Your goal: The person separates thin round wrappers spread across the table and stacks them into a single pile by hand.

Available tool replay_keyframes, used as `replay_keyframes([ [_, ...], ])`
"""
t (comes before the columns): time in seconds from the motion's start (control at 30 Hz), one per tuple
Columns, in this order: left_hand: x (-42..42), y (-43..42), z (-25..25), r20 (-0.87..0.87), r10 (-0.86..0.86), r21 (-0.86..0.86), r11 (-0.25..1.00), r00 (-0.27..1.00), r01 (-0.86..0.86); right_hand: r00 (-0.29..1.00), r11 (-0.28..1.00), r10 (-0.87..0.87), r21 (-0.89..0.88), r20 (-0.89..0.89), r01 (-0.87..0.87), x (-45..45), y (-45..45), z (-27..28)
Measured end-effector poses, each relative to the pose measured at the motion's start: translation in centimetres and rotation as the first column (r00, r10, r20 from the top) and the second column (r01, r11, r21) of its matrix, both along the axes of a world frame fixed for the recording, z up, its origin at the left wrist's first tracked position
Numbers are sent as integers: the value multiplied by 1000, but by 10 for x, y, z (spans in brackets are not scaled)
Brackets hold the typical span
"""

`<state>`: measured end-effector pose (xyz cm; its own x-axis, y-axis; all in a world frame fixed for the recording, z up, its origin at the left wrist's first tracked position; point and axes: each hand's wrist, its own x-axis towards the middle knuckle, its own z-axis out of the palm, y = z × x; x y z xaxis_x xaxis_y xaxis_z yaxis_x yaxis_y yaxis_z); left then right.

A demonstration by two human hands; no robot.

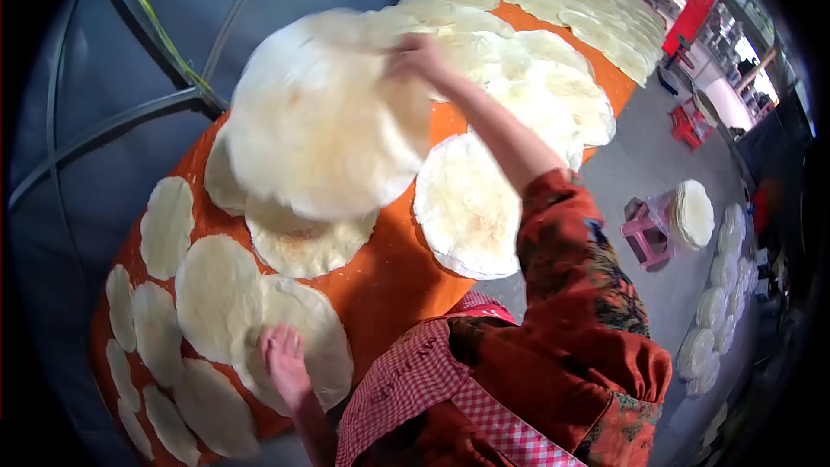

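Right hand (415,56) up, my fingers pinching big flatbread (320,125) by its edge, kinda blurry, above orange worktop (380,272). Left hand (284,355) loosely spread over second flatbread (307,316), can't tell if touching.

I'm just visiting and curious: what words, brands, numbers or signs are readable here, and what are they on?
No readable text anywhere.
Raised flatbread and orange surface: no lettering visible.
Checked apron: small pale marks near its red top edge, too small to read.
Red panel in the background: no words I can make out.
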<state>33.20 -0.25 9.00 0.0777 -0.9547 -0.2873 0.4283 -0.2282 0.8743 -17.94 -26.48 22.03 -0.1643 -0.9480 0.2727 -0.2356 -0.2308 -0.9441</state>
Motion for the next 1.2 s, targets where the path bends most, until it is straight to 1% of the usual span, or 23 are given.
replay_keyframes([
  [0.1, 5, 30, -40, -5, 185, 250, 952, 983, -178, 967, 973, -217, 111, 132, 203, -86, 31, -44],
  [0.13, 7, 41, -57, -50, 191, 248, 953, 980, -173, 957, 956, -274, 133, 98, 260, -115, 39, -74],
  [0.17, 6, 53, -63, -91, 200, 245, 954, 975, -173, 935, 918, -341, 179, -98, 353, -147, 42, -112],
  [0.2, 7, 62, -68, -76, 220, 278, 941, 973, -191, 780, 817, -502, 89, -375, 569, -173, 53, -154],
  [0.23, -3, 63, -63, -61, 237, 311, 928, 970, -207, 685, 708, -664, 44, -300, 705, -176, 69, -191],
  [0.3, -6, 66, -59, -40, 251, 347, 911, 967, -222, 406, 474, -739, 14, -538, 881, -162, 98, -246],
  [0.33, -4, 64, -61, -38, 246, 350, 911, 968, -218, 464, 549, -686, 19, -561, 836, -135, 103, -270],
  [0.37, -3, 62, -62, -37, 238, 352, 912, 971, -210, 812, 809, -570, 258, 125, 528, -78, 110, -263],
  [0.4, -3, 60, -61, -31, 234, 357, 911, 972, -207, 914, 842, -364, 484, 181, 239, -36, 104, -267],
  [0.43, -3, 53, -60, -25, 226, 357, 912, 974, -202, 953, 879, -289, 370, -88, 300, -1, 84, -323],
  [0.47, -1, 46, -58, -18, 215, 353, 915, 976, -195, 911, 832, -305, 543, 278, 113, 75, 90, -242],
  [0.5, 0, 37, -54, -22, 202, 340, 923, 979, -182, 929, 818, -283, 566, 238, 104, 108, 76, -245],
  [0.57, 3, 28, -45, -32, 189, 300, 938, 981, -171, 954, 778, -291, 563, -75, 281, 138, 50, -249],
  [0.6, 9, 28, -42, -36, 184, 278, 946, 982, -167, 945, 719, -294, 684, 141, 122, 145, 39, -246],
  [0.7, 18, 29, -41, -61, 187, 235, 957, 980, -168, 884, 591, -365, 806, 292, -23, 168, 29, -218],
  [0.8, 27, 29, -49, -108, 166, 191, 971, 980, -144, 980, 919, -79, 395, 180, 2, 178, -13, -216],
  [0.83, 30, 24, -56, -143, 142, 147, 982, 980, -121, 975, 980, 27, 186, 222, -69, 192, -31, -180],
  [0.87, 33, 24, -59, -172, 118, 111, 989, 978, -100, 987, 961, 152, 241, -53, -135, 194, -59, -157],
  [0.9, 33, 21, -56, -214, 120, 124, 988, 969, -94, 933, 937, 239, 315, -271, -148, 216, -55, -81],
  [0.97, 32, -6, -46, -297, 115, 127, 989, 948, -80, 877, 933, 351, 42, -327, -358, 255, -39, 8],
  [1.07, 29, -41, -52, -607, 92, 123, 992, 789, -20, 627, 853, 424, 56, -653, -518, 296, 11, 88],
  [1.17, 19, -72, -58, -842, 76, 110, 993, 534, 33, 402, 598, 319, -147, -858, -788, 296, 74, 86],
  [1.2, 16, -80, -68, -864, 0, 31, 998, 503, 53, 328, 586, 305, -95, -894, -805, 289, 91, 73],
])
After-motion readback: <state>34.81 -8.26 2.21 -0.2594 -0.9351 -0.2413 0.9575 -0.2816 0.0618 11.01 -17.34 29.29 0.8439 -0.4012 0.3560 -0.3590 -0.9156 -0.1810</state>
